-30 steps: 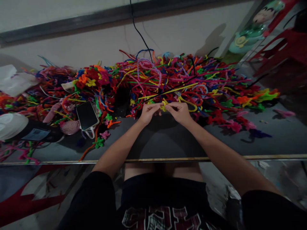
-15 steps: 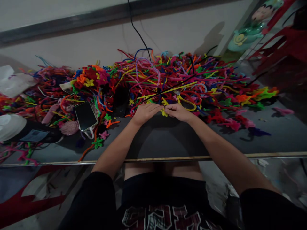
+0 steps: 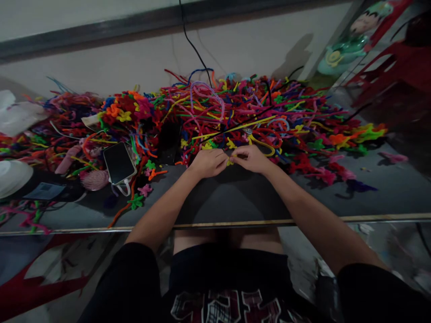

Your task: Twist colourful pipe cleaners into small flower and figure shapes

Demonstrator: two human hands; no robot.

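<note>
Between my two hands is a small yellow pipe-cleaner flower (image 3: 230,161), mostly covered by fingers. My left hand (image 3: 210,163) is closed with its fingers curled around the flower's left side. From the right, my right hand (image 3: 249,159) pinches it between thumb and forefinger. Just beyond the hands lie yellow-handled scissors (image 3: 262,144) and long yellow pipe cleaners (image 3: 235,128). Another yellow pipe-cleaner piece (image 3: 230,143) rests on the pile right above my fingertips.
A big heap of coloured pipe cleaners (image 3: 208,105) runs along the wall. On the left are a phone with a white cable (image 3: 119,163), a pink hairbrush (image 3: 95,180) and a dark phone (image 3: 170,141). Red and pink flowers (image 3: 325,174) lie right. The table edge (image 3: 235,223) is close to my body.
The fingers of my left hand have curled in from a straighter pose, covering more of the yellow flower. My right hand keeps its pinch in nearly the same place.
</note>
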